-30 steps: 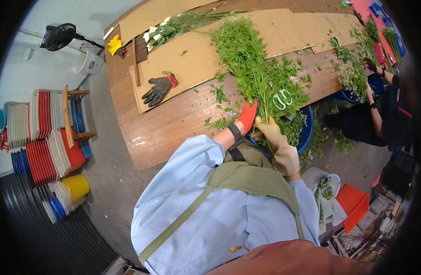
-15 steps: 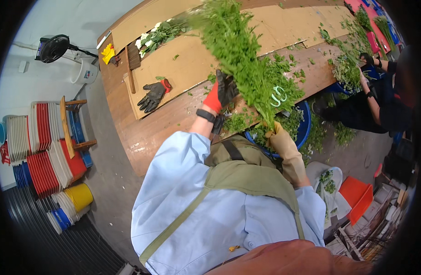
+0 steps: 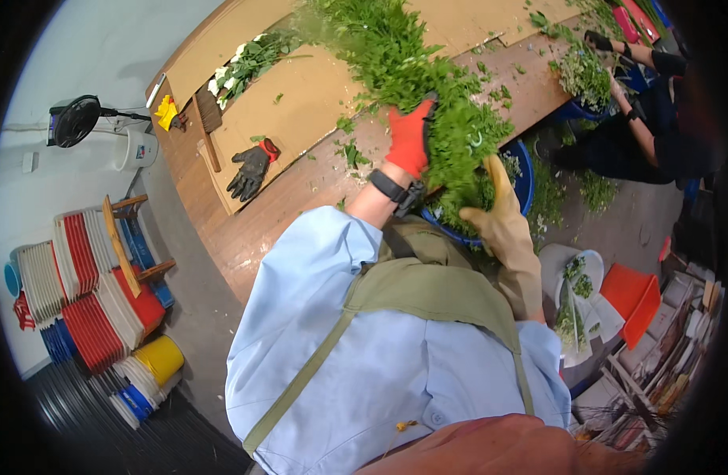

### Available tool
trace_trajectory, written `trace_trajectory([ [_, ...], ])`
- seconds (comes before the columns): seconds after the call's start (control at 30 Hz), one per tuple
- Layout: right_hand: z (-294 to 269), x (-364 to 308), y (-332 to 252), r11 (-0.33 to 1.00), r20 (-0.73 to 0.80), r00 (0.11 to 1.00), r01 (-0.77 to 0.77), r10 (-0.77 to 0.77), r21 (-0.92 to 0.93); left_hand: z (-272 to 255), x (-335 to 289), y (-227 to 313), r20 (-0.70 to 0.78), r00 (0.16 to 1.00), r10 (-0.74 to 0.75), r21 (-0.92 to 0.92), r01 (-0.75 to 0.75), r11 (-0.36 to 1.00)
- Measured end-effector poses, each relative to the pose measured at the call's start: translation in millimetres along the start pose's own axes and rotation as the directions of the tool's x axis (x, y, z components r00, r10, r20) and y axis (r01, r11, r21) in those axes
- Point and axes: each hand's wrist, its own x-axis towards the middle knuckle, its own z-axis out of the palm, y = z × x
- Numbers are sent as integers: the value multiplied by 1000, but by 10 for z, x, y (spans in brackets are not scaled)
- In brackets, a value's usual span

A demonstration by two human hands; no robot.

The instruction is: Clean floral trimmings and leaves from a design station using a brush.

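My left hand (image 3: pixel 411 138), in a red glove with dark fingertips, reaches into the long bunch of leafy green stems (image 3: pixel 387 67). The leaves hide most of its fingers, so its grip does not show. The bunch stretches from the far cardboard toward the table's near edge, its far end blurred. My right hand (image 3: pixel 500 210), in a long tan glove, is open beside the lower leaves, thumb and fingers apart. Under it, at the table edge, stands a blue tub (image 3: pixel 524 178) with greenery in it. A pale green loop (image 3: pixel 476 139) shows among the leaves.
Cardboard sheets (image 3: pixel 316 87) cover much of the wooden table (image 3: pixel 229 257). On them lie white flowers (image 3: pixel 257 62), a brush (image 3: pixel 208 127) and a dark glove (image 3: pixel 251 170). Another person's hands (image 3: pixel 609 59) work with flowers at right. A white bucket (image 3: pixel 589 273) and orange bin (image 3: pixel 629 301) stand lower right.
My right hand has let go of the stems and opened. My left hand has moved right, into the leaves. The bunch has come lower across the table.
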Motion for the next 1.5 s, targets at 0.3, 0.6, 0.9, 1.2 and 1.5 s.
trace_trajectory([
  [0.3, 319, 354, 971, 965, -286, 926, -207, 247, 163, -736, -208, 48, 416, 843, 340, 739, -531, 413],
  [0.6, -23, 48, 1895, 768, -254, 755, -468, 605, 438, -2520, -854, -840, 19, 804, 594, 941, 187, -282],
  [0.9, -180, -184, 2027, 660, -303, 619, -496, 724, 564, -510, 93, -1244, 723, 661, 201, 690, -676, -260],
  [1.2, -33, -519, 2280, 647, -420, 534, -360, 733, 672, -352, 666, -1685, 780, 610, -139, 431, -685, -588],
  [1.5, -27, -419, 2136, 627, -390, 529, -401, 754, 667, -571, 716, -1798, 793, 542, -279, 205, -667, -716],
])
